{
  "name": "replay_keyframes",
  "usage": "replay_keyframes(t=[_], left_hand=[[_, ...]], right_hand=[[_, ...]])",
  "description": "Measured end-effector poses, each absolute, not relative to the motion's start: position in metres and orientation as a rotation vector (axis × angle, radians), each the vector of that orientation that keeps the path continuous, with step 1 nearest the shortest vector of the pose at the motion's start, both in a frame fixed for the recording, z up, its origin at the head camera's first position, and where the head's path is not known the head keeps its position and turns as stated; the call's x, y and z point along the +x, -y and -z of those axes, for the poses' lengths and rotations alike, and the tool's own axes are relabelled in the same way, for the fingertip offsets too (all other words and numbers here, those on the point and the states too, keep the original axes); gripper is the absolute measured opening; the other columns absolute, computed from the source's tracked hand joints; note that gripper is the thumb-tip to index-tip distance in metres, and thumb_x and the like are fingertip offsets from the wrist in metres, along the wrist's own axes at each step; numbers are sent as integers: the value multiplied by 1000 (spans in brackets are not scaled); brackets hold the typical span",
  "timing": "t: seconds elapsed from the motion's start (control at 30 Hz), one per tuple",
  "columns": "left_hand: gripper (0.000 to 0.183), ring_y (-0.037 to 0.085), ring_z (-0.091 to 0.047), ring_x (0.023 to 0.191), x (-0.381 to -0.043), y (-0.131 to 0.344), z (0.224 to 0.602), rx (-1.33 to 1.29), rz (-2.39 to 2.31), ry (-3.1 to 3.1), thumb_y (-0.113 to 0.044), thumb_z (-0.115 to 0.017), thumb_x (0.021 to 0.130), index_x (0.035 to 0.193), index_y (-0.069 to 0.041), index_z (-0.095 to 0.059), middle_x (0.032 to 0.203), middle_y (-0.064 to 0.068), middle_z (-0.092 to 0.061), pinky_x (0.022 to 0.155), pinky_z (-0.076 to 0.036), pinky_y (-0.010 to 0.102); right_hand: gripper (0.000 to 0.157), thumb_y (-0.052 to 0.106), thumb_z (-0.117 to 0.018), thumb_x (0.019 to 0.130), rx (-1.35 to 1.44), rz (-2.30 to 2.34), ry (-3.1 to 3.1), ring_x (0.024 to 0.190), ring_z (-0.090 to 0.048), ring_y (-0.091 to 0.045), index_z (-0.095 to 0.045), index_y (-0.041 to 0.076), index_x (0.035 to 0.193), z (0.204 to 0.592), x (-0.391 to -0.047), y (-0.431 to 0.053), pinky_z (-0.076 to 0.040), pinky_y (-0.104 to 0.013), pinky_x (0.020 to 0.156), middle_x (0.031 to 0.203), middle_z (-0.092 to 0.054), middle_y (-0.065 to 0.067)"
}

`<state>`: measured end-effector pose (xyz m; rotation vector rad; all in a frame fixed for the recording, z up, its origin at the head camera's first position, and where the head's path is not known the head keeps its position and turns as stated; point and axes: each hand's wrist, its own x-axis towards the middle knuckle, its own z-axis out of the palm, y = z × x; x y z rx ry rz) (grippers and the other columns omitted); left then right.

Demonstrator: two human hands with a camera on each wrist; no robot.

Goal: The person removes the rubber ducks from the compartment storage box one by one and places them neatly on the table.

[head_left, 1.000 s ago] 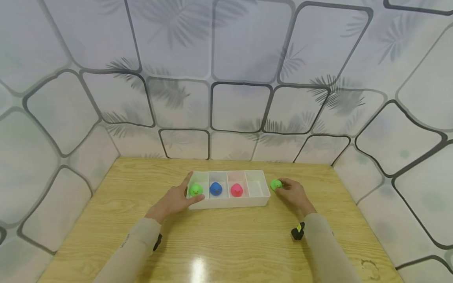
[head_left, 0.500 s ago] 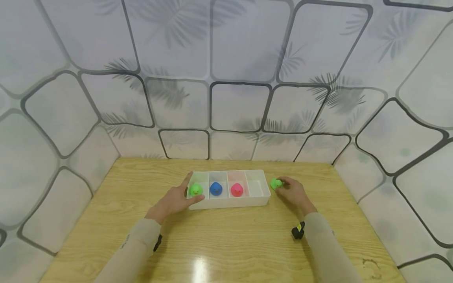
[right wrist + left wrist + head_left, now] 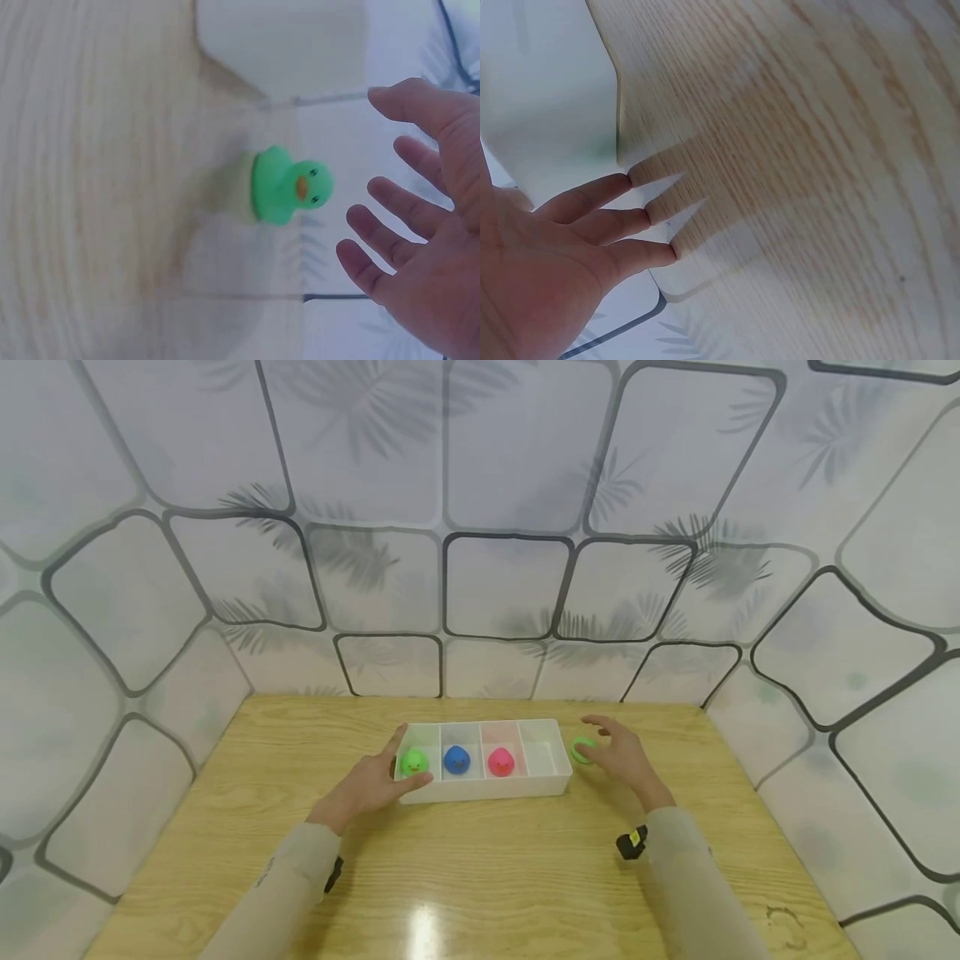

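A white box (image 3: 483, 789) with a row of compartments holds a green rubber duck (image 3: 414, 762), a blue rubber duck (image 3: 457, 760) and a pink rubber duck (image 3: 501, 762), each in its own compartment. My left hand (image 3: 371, 781) rests at the box's left end, thumb along the front rim, index finger at the back corner. In the left wrist view its other fingers are straight, tips at the table. Another green duck (image 3: 289, 186) stands upright on the table right of the box. My right hand (image 3: 622, 756) is beside it, fingers spread and apart from the duck.
The wooden table (image 3: 495, 877) ends at a patterned wall (image 3: 510, 585) close behind the box. The box's rightmost compartment (image 3: 546, 750) has nothing in it. A black wrist device (image 3: 632, 842) hangs at the right sleeve.
My right hand has let go of the right-hand green duck; its fingers have spread and lifted while the duck stays in place. The left hand and box have not moved.
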<state>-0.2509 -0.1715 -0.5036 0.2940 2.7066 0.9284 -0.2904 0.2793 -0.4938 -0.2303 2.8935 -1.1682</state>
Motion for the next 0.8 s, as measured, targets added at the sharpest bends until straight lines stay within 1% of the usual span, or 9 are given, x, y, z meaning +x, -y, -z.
replay_keyframes(t=[0.2, 0.4, 0.67, 0.8], left_hand=[[116, 16, -52, 59, -252, 172, 506, 291, -926, -2709, -76, -62, 92, 171, -26, 7, 74, 6, -61, 63, -40, 34], [117, 16, -52, 59, -252, 173, 507, 301, -916, -2718, -78, -61, 92, 171, -26, 8, 74, 6, -60, 62, -41, 34], [116, 16, -54, 59, -251, 172, 507, 303, -928, -2717, -76, -62, 93, 171, -27, 8, 72, 6, -61, 64, -41, 34], [115, 17, -52, 59, -250, 172, 506, 295, -925, -2719, -75, -62, 93, 171, -26, 7, 74, 7, -60, 64, -41, 34]], right_hand=[[55, 27, -77, 98, -378, 1214, -2941, 135, -55, -45, -60, 9, 147, 477, -289, -261, -47, -65, 107, 151, -59, -20], [51, 27, -78, 97, -497, 1220, -2943, 129, -60, -42, -65, 6, 141, 468, -289, -241, -51, -60, 101, 145, -65, -18], [47, 25, -79, 96, -545, 1208, -2892, 127, -62, -39, -68, 8, 138, 463, -287, -219, -52, -59, 100, 142, -67, -14], [44, 24, -79, 95, -595, 1179, -2874, 126, -62, -39, -70, 10, 136, 463, -286, -210, -52, -59, 100, 141, -68, -14]])
